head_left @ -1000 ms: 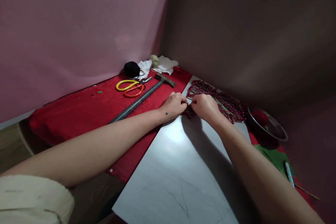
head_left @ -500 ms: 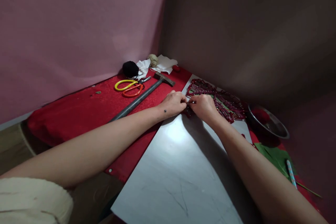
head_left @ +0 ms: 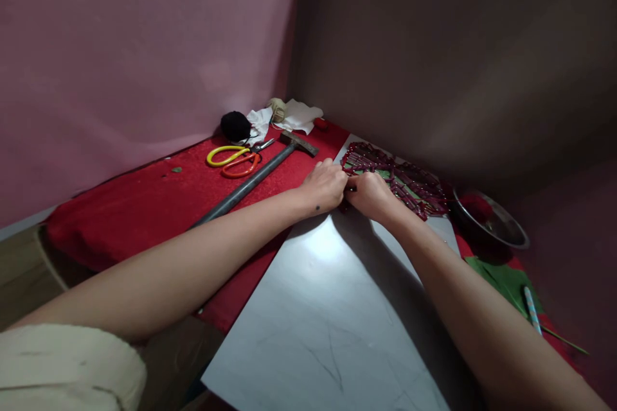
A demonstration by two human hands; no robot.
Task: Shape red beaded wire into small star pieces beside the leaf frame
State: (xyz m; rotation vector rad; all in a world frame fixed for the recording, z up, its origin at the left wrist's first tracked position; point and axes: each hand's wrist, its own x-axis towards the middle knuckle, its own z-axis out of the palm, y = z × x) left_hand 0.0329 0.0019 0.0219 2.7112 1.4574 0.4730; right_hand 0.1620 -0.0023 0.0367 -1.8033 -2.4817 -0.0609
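My left hand (head_left: 326,185) and my right hand (head_left: 370,194) meet at the near left edge of a nail-and-yarn piece (head_left: 417,191). Dark red yarn is wound there in rows around shiny nails, with green showing between the rows. The piece sits at the far end of a pale grey board (head_left: 308,314). Both hands are closed, fingertips pressed together and touching or nearly so. What they pinch is hidden by the fingers; a bit of dark red shows just beneath them.
On the red cloth (head_left: 130,212) lie a hammer (head_left: 260,173), yellow-and-orange-handled scissors (head_left: 241,171), a black yarn ball (head_left: 236,126), a beige ball (head_left: 277,110) and white paper (head_left: 301,117). Rightward are a metal bowl (head_left: 511,237) holding a red ball (head_left: 475,207), a green leaf (head_left: 499,279) and a striped pen (head_left: 532,309).
My left hand has shifted slightly right and up, with its fingers curled in more, against my right fingertips. My right hand stays nearly in place. The whole view has moved slightly.
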